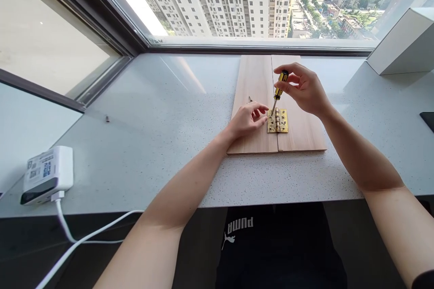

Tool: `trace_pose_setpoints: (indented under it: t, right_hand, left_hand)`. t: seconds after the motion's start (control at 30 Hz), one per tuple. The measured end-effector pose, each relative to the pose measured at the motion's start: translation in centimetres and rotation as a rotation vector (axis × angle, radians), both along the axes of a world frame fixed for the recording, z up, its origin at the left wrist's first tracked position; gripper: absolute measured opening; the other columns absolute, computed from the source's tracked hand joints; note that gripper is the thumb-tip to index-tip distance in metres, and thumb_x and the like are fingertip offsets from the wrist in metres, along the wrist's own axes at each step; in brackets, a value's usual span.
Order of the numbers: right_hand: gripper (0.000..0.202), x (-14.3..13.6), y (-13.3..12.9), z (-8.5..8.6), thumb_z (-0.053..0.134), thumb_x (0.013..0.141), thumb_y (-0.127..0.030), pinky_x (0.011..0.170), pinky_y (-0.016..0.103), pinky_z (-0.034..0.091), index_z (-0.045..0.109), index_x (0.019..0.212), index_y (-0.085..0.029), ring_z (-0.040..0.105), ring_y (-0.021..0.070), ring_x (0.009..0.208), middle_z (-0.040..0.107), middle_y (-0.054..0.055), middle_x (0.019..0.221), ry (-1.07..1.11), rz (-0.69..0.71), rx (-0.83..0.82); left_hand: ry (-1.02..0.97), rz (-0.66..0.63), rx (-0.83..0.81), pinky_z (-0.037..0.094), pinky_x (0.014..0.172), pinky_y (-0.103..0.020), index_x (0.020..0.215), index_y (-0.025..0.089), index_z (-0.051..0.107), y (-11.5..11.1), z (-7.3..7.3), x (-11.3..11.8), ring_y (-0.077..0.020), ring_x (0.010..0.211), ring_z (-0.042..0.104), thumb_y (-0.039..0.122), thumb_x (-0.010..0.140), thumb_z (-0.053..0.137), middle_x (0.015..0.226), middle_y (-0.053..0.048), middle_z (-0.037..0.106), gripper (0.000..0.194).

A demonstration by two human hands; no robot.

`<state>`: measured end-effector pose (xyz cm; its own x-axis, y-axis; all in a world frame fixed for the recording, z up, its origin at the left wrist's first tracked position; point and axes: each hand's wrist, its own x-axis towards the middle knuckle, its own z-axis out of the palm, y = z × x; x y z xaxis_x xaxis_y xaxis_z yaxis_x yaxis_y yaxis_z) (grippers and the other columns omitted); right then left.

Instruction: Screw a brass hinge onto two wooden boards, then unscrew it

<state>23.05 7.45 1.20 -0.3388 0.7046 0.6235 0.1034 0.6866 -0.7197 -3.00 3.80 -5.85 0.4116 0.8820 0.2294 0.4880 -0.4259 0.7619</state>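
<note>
- The pale desk [152, 149] bears two wooden boards [253, 76], side by side.
- The right grip [284, 79] is closed on the screwdriver, beyond the hinge and slightly right.
- The left grip [264, 114] is partly open, thumb and forefinger parted at the hinge's left edge.
- The screwdriver [280, 86] slants, its tip down at the hinge's left leaf.
- The brass hinge [277, 121] lies across the boards' seam.
</note>
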Motion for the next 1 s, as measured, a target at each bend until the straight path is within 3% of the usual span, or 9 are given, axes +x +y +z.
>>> trace_pose_setpoints:
  t: [0.23,0.57,0.8,1.0]
  right_hand:
    - [0.027,-0.5,0.0,-0.5,0.081,0.105,-0.028,0.102,0.044,0.072,0.084,0.132,-0.027,0.078,0.0192,0.105,0.079,0.004,0.127,-0.028,0.008,0.028]
    - [0.027,-0.7,0.2,-0.6,0.079,0.105,-0.032,0.104,0.043,0.074,0.083,0.132,-0.027,0.078,0.0192,0.106,0.08,0.004,0.127,-0.012,-0.011,0.037]
    - [0.032,-0.9,-1.5,0.6,0.073,0.109,-0.03,0.115,0.043,0.071,0.08,0.14,-0.028,0.082,0.0209,0.119,0.077,0.006,0.137,-0.055,0.109,-0.047]
    - [0.032,-0.9,-1.8,0.5,0.069,0.112,-0.037,0.112,0.043,0.07,0.074,0.141,-0.026,0.084,0.0215,0.12,0.076,0.007,0.14,-0.078,0.134,-0.052]
  left_hand:
    - [0.046,-0.045,0.053,0.068,0.092,-0.039,0.118,0.019,0.089,0.0,-0.1,0.1,-0.021,0.091,0.073,0.019,0.101,0.082,0.111,-0.01,0.081,0.018]
    - [0.064,-0.04,0.054,0.067,0.09,-0.04,0.12,0.02,0.09,-0.2,0.0,-0.1,-0.0212,0.089,0.071,0.023,0.102,0.081,0.11,-0.01,0.079,0.02]
    - [0.06,-0.027,0.035,0.069,0.095,-0.042,0.114,0.022,0.09,-0.2,0.1,0.1,-0.0226,0.092,0.073,0.027,0.1,0.081,0.112,-0.01,0.08,0.018]
    - [0.069,-0.019,0.025,0.069,0.094,-0.043,0.113,0.021,0.09,-0.3,0.3,0.4,-0.0234,0.093,0.072,0.028,0.1,0.081,0.113,-0.011,0.08,0.017]
